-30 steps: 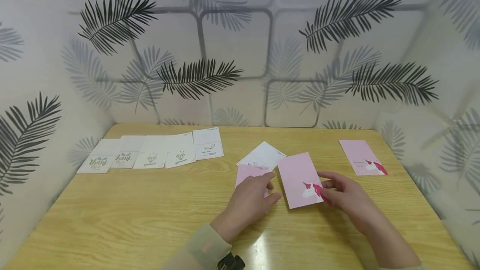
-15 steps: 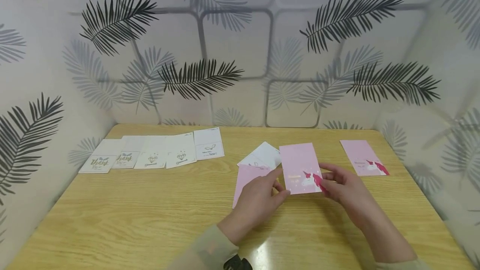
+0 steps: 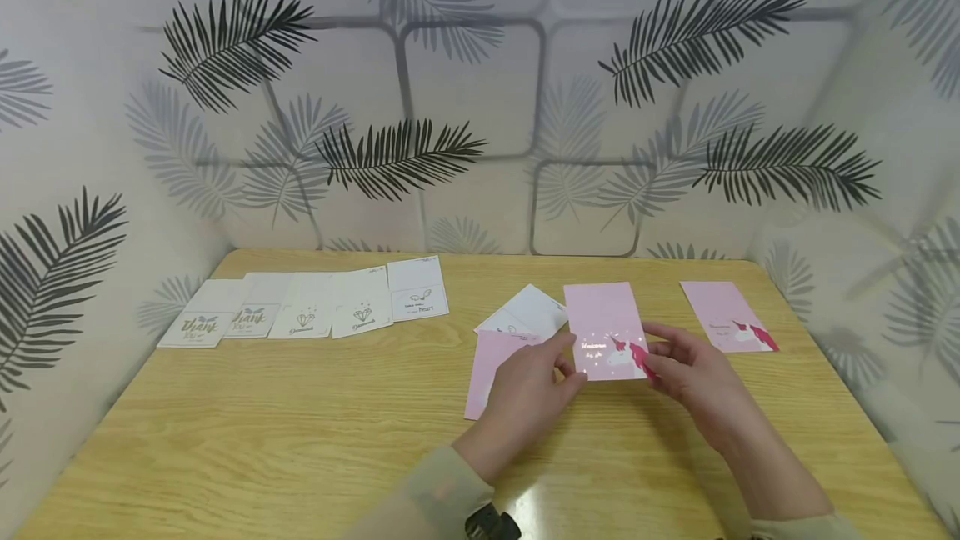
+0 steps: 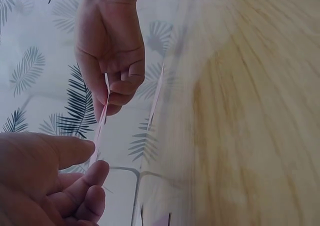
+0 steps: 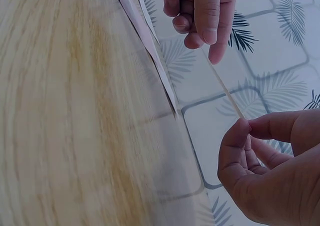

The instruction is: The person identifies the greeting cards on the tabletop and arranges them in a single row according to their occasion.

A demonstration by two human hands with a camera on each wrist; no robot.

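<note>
A pink card with a red-maned unicorn (image 3: 604, 311) is held upright between both hands, raised above the table. My left hand (image 3: 525, 390) pinches its lower left edge between thumb and fingers. At the opposite edge my right hand (image 3: 697, 382) grips it by the lower right corner, thumb in front. Both wrist views show the held card (image 5: 227, 91) nearly edge-on. Under the left hand lies another pink card (image 3: 491, 361), partly covered by that hand. It overlaps a tilted white card (image 3: 528, 305) behind.
Several white cards (image 3: 303, 304) lie in a row at the back left of the wooden table (image 3: 285, 432), some printed "thank you", others with a diamond. A similar unicorn card (image 3: 726, 315) lies at the right. Leaf-patterned walls (image 3: 480, 90) enclose the table.
The held unicorn card has been raised and turned more upright, facing me. My left hand has moved right from above the lying pink card and now takes the held card's left edge.
</note>
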